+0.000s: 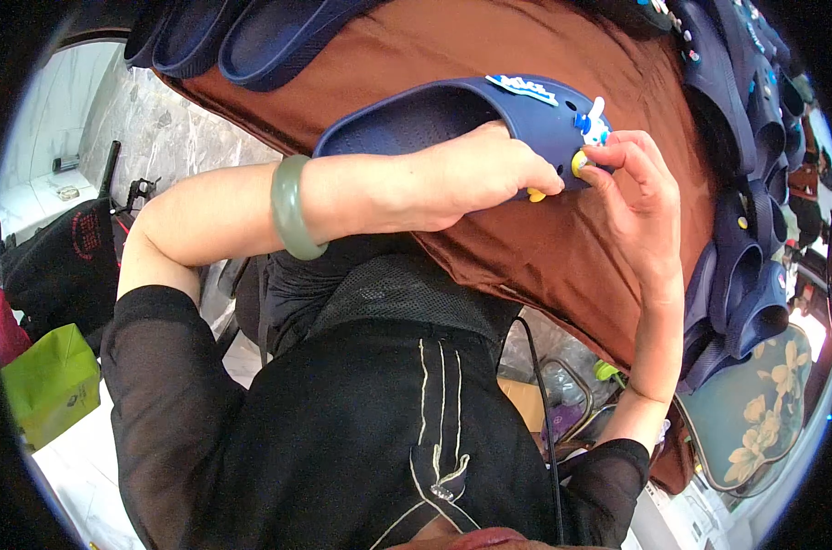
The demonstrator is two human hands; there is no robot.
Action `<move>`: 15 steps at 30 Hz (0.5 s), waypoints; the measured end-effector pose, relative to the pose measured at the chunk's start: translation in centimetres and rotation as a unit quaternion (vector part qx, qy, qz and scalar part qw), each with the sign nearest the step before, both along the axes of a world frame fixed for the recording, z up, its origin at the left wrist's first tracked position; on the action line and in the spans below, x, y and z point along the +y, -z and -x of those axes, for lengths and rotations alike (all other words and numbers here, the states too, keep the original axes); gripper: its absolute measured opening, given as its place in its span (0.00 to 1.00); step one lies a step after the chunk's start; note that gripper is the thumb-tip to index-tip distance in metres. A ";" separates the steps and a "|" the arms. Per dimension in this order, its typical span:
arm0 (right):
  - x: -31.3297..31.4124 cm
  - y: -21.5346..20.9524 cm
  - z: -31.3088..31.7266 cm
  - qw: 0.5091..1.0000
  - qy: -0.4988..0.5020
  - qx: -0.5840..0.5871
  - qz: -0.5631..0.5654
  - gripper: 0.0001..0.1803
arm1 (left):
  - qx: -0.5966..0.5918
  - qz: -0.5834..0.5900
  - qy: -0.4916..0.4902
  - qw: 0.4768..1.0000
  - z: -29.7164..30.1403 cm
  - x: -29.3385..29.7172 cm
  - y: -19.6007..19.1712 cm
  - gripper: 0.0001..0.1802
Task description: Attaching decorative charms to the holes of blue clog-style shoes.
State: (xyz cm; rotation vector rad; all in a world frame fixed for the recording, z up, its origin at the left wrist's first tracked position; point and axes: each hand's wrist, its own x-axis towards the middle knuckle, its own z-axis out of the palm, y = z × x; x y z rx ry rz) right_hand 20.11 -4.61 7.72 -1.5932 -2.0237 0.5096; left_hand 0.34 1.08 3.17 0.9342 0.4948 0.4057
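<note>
A navy blue foam clog (388, 115) is held above a brown cloth, its toe turned to the right. My left hand (484, 174), below a green bangle, reaches into the clog's opening and grips its upper, with the thumb outside. Its other fingers are hidden inside. My right hand (643, 197) pinches a small yellow-and-white shoe charm (579, 163) against the toe, between thumb and forefinger. Beside it stands a white-and-blue figure charm (594, 126). A blue-and-white lettered charm (521, 89) sits farther up the toe. Another yellow charm (536, 195) shows by my left thumb.
Brown cloth (562, 266) covers the table. Several navy clogs (723, 101) crowd its right side, some bearing charms, and more clogs (283, 41) lie at the far left. A green bag (54, 380) is at the lower left; a flower-patterned chair back (750, 403) is at the lower right.
</note>
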 end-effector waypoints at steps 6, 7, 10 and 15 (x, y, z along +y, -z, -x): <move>-0.2 1.3 0.6 0.996 0.065 0.063 0.025 0.08 | -0.009 -0.013 -0.039 0.999 -0.3 -0.4 -0.1 0.11; -0.3 1.5 0.4 0.996 0.056 0.074 -0.001 0.08 | -0.041 -0.005 -0.031 0.999 -0.4 0.0 0.1 0.10; -0.6 2.1 -0.4 0.997 0.032 0.058 -0.049 0.09 | -0.028 0.001 -0.025 0.999 -0.4 0.0 0.2 0.10; -0.3 2.8 -1.2 0.989 0.027 0.123 -0.079 0.08 | -0.048 0.030 -0.019 0.998 -0.3 0.1 -0.2 0.13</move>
